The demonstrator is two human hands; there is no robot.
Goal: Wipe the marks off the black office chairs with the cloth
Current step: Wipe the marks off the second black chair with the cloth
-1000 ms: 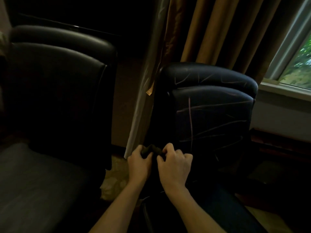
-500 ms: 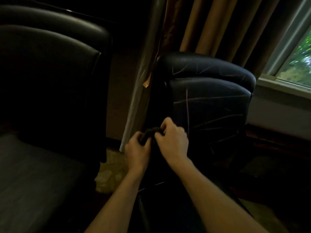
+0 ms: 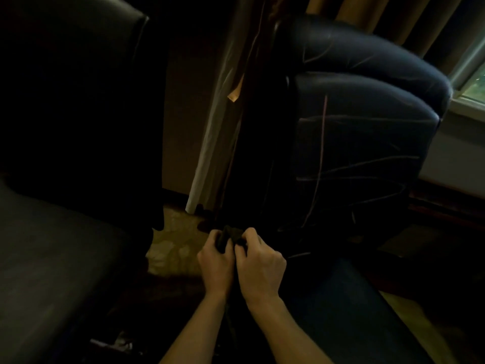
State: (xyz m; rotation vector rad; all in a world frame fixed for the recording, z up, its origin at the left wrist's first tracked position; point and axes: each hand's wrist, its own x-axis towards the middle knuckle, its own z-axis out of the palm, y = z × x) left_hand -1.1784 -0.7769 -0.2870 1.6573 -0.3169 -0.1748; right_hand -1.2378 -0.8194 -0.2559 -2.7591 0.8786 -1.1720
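Two black office chairs stand side by side in dim light. The right chair (image 3: pixel 362 122) has several thin pale marks scrawled across its backrest. The left chair (image 3: pixel 73 106) is very dark, and no marks show on it. A small dark cloth (image 3: pixel 231 236) is bunched between my two hands, low in front of the right chair's seat edge. My left hand (image 3: pixel 216 266) grips the cloth's left side. My right hand (image 3: pixel 259 264) pinches its right side with curled fingers. Most of the cloth is hidden by my fingers.
A tan curtain (image 3: pixel 338 6) hangs behind the right chair, with a pale strip (image 3: pixel 210 143) running down between the chairs. A window (image 3: pixel 472 74) is at the far right. Patterned floor (image 3: pixel 173 245) shows between the chairs.
The view has tilted down and moved closer to the chairs. My hands stay together on the cloth, now lower in the frame.
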